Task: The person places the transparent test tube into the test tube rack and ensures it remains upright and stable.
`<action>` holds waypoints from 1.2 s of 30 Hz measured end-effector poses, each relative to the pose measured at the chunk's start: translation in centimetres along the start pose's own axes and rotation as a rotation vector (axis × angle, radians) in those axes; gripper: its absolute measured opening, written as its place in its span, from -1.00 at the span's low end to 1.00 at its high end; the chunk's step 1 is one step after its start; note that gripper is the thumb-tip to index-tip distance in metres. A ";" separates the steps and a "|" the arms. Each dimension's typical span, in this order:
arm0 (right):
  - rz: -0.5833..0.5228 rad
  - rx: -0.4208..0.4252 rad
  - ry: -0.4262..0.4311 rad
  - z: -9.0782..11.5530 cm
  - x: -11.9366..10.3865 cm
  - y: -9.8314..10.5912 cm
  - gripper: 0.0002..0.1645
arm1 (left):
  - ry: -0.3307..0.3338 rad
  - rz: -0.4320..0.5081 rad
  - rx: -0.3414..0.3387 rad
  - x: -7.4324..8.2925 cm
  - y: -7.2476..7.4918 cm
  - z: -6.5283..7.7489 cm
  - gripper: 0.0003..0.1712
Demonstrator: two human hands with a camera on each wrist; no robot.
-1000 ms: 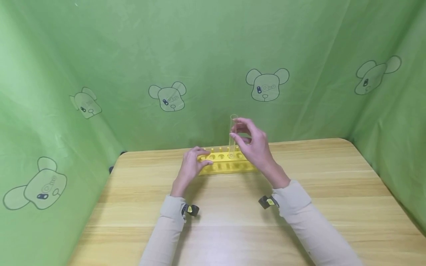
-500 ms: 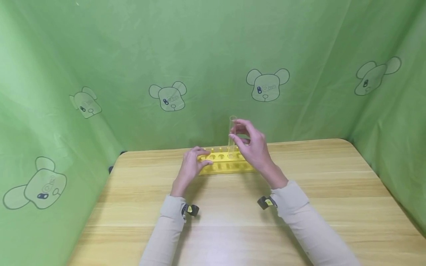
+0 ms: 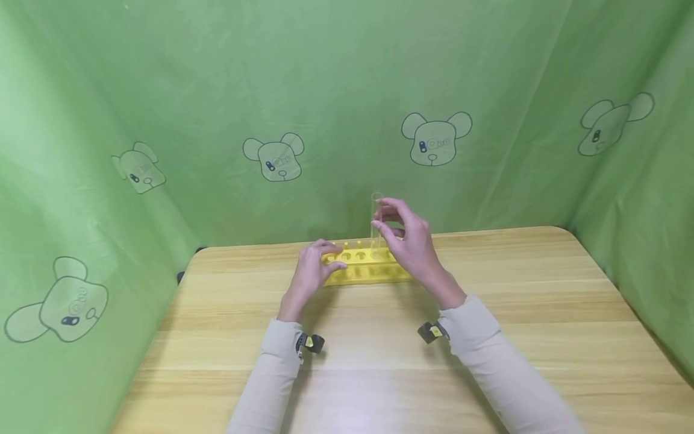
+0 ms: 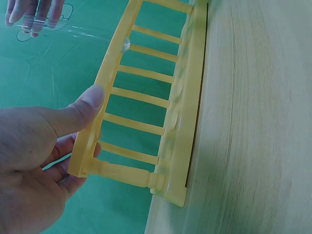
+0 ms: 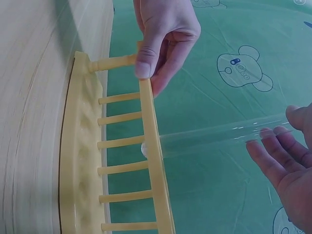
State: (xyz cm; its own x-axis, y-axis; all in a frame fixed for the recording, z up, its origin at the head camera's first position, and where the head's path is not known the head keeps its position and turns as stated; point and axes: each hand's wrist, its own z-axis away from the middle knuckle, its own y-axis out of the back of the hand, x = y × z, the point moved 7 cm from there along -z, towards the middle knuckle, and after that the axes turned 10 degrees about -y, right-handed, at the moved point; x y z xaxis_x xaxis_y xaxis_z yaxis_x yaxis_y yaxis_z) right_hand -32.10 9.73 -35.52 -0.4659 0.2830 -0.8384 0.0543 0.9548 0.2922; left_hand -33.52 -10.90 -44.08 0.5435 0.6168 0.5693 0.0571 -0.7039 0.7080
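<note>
A yellow test tube rack with a row of round holes stands near the table's back edge. My left hand grips its left end, thumb over the front of the top rail and fingers behind. Between thumb and fingertips, my right hand pinches a clear test tube near its upper end. The tube stands upright in one of the rack's holes. In the left wrist view, its rounded bottom pokes just below the top rail, well above the base.
The wooden table reaches toward the front, with rounded back corners. Green cloth printed with bear heads hangs behind and on both sides. A black wrist camera sits at the right cuff, another wrist camera at the left.
My right hand has moved slightly down and left with the test tube, whose top sits a little lower. The left hand and the rack have stayed in place.
</note>
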 end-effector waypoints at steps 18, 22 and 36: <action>-0.005 -0.029 -0.041 0.4 1.1 -0.5 -0.54 | 0.011 -0.012 -0.007 0.1 0.0 0.0 -0.53; -0.004 -0.032 -0.045 0.4 1.3 -0.6 -0.55 | 0.014 -0.012 -0.010 0.1 0.0 0.0 -0.54; 0.004 -0.042 -0.063 0.9 1.9 -0.7 -0.54 | 0.016 -0.012 -0.014 0.1 -0.1 0.1 -0.54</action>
State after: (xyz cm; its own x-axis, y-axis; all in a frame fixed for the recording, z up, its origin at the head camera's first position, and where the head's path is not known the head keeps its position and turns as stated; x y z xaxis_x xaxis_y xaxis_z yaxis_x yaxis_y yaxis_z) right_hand -32.26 9.66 -37.73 -0.4088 0.2931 -0.8643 0.0181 0.9494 0.3134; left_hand -33.44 -10.83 -44.12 0.5298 0.6305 0.5673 0.0515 -0.6916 0.7205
